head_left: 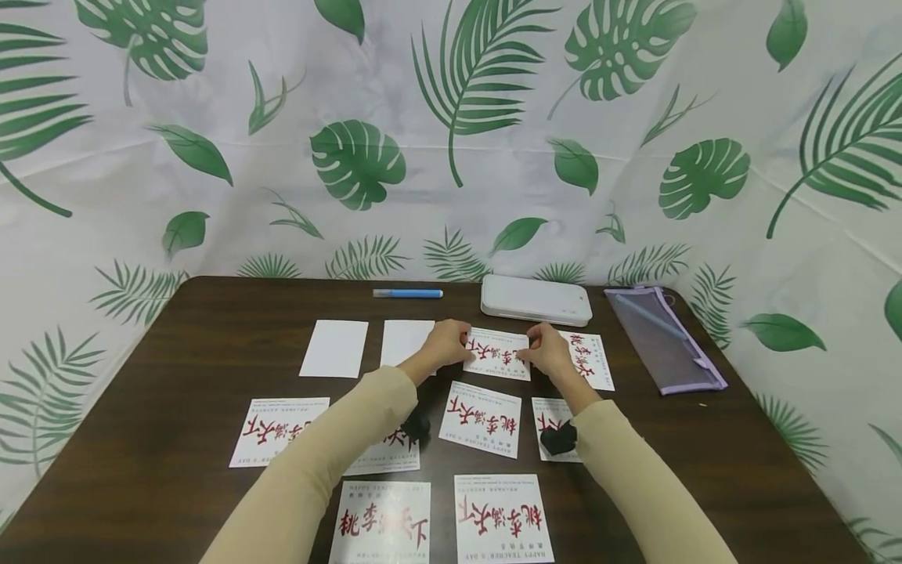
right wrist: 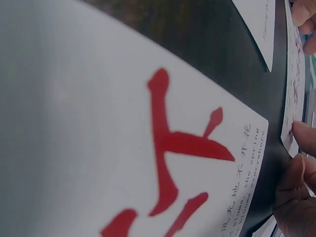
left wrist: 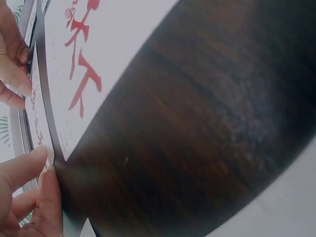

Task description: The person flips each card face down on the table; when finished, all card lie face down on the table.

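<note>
Both hands hold one white card point(head_left: 496, 366) with red brush characters at the back middle of the table. My left hand point(head_left: 445, 345) pinches its left edge between thumb and fingers. At the opposite edge, my right hand point(head_left: 553, 356) pinches the card the same way. The left wrist view shows the card point(left wrist: 38, 111) edge-on, gripped at both ends. Behind the right hand lies another printed card point(head_left: 595, 362), partly covered. A blank white card point(head_left: 403, 341) lies beside the left hand, which hides part of it.
Several printed cards, including a tilted one point(head_left: 481, 419), lie nearer the front. At the back are a blank card point(head_left: 334, 348), a blue marker point(head_left: 409, 294) and a white flat device point(head_left: 535, 298). A purple-edged mesh pouch point(head_left: 655, 337) lies right. A leaf-patterned cloth point(head_left: 282, 157) hangs behind.
</note>
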Tool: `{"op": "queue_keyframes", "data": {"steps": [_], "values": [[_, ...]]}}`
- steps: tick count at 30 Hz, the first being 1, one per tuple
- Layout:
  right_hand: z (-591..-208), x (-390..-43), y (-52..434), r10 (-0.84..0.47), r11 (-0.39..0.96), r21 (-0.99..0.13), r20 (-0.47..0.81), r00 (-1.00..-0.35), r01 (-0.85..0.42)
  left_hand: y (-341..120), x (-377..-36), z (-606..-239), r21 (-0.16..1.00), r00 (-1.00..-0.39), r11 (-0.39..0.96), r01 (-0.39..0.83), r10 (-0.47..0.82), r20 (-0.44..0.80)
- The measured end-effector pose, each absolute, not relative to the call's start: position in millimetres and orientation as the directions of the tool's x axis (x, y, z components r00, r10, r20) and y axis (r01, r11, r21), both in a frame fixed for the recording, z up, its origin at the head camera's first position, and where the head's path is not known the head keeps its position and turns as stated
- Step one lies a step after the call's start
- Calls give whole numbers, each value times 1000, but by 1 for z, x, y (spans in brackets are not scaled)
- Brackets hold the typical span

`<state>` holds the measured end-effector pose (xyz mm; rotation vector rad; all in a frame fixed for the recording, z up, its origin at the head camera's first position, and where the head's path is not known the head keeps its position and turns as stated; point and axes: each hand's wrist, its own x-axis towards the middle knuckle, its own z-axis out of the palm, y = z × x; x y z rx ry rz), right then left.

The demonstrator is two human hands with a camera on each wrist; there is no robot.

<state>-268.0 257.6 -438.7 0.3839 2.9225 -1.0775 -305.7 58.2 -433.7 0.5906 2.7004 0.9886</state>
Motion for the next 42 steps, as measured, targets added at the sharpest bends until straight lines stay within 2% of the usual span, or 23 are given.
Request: {"op": "queue_keyframes", "data": {"steps": [5,10,18,23,29,33,35,39,42], "values": [[-436,-268,258,232,710,-670,-71,-970,219,60,-307,-430,649,-891,693,314,451,-51],[-435,-265,258,238,638,-747,-40,-970,187,61,-306,-428,643,-893,703,305,446,-64],[-442,-264,266,207,379,-920,-22,-978,102,58,-301,-425,696,-919,676,244,389,-56],[-441,-262,268,205,214,-970,-69,-976,114,53,-300,-426,799,-941,566,201,339,-4],[-435,-258,267,175,138,-983,-95,-980,120,48,-300,-428,922,-950,354,155,311,40],[-434,-257,265,175,141,-983,-92,-980,117,46,-300,-424,973,-955,220,62,298,-6],[-432,-255,260,222,180,-980,-45,-974,87,44,-300,-423,984,-955,178,17,294,-36],[-425,-248,240,286,393,-919,145,-947,-23,41,-300,-419,992,-955,123,-39,287,-73],[-418,-241,218,194,533,-837,263,-945,-124,41,-299,-415,995,-958,88,-45,279,-68]]}}
